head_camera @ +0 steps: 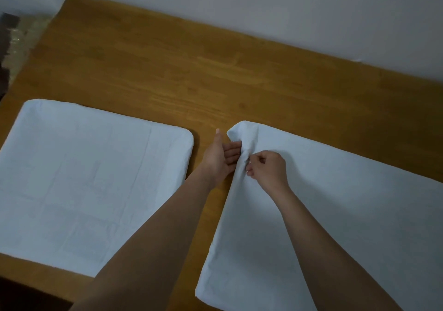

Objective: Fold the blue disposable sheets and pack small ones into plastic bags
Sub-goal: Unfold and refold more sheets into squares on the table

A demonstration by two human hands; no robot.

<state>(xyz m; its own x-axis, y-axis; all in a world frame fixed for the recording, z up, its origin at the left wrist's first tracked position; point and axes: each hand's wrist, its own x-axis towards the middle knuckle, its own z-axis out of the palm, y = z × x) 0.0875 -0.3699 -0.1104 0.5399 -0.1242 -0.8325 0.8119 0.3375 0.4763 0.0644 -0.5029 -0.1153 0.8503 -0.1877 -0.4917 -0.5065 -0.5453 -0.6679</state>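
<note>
**Both hands at the near-left edge of the right-hand sheet**

Two pale blue disposable sheets are lying on the wooden table (215,75). The left sheet (84,179) is sitting flat, folded to a rectangle with rounded corners, its left side running out of frame. The right sheet (347,214) is lying apart from it, with a strip of bare wood showing between them; its right and near parts are passing out of view.

The left hand (221,158) is resting palm-up with fingers straight, fingertips touching the right sheet's left edge, holding nothing. The right hand (267,168) is lying on top of the sheet, fingers curled and pinching a raised ridge of fabric just beside the left fingertips.

Both forearms are crossing the near table edge; the left one is covering a corner of the left sheet. Beyond the sheets, bare tabletop is reaching to the grey wall (263,3). A dark, blurred object (8,47) is standing off the table's far-left corner.
</note>
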